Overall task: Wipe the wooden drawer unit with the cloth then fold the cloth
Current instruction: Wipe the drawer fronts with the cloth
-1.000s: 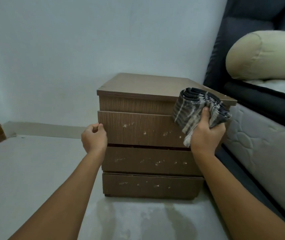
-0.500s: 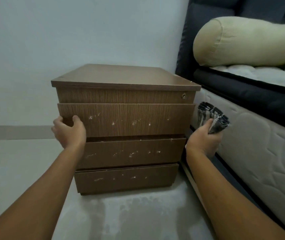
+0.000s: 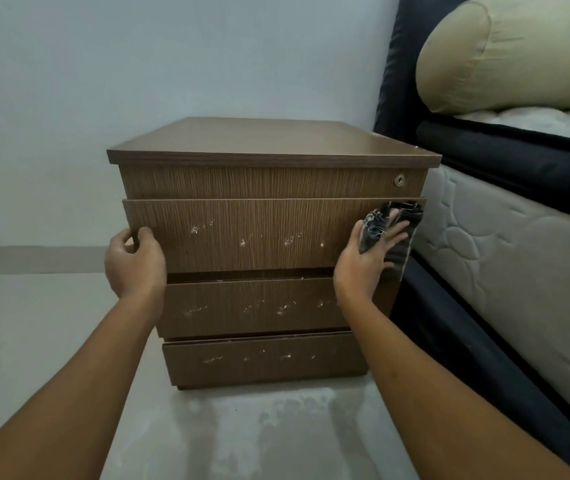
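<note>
wipe: early, unit (image 3: 259, 233) front specked | right hand (image 3: 368, 261) grips cloth (image 3: 392, 226), right edge | left hand (image 3: 134, 261) curled on left edge | fold: pending

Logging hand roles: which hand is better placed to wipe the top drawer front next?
Right, likely. The right hand holds the cloth against the right edge of the drawer unit; the left hand only grips its left edge.
</note>
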The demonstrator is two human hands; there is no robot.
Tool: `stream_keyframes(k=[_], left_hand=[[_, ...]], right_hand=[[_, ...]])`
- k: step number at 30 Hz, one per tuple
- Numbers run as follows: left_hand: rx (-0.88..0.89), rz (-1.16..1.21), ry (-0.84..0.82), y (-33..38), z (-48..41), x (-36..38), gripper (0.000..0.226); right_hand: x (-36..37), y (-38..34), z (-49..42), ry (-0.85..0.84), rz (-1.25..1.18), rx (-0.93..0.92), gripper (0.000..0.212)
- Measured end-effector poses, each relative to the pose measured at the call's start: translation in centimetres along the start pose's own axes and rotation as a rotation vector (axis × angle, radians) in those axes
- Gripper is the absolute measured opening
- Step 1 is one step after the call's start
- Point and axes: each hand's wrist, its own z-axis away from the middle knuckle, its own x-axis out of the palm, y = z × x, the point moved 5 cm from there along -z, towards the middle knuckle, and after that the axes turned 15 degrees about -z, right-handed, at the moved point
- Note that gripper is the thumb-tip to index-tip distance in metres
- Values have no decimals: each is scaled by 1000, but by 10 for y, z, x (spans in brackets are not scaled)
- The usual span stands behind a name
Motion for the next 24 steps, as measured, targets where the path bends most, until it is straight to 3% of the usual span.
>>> stream_keyframes(k=[13, 24], left_hand=[[2, -23, -35, -12, -17, -13, 30], [31, 23, -331, -15, -37, -23, 25]], right_hand=[[114, -13, 86, -249, 86, -206, 78], [197, -37, 169, -659, 61, -238, 82]])
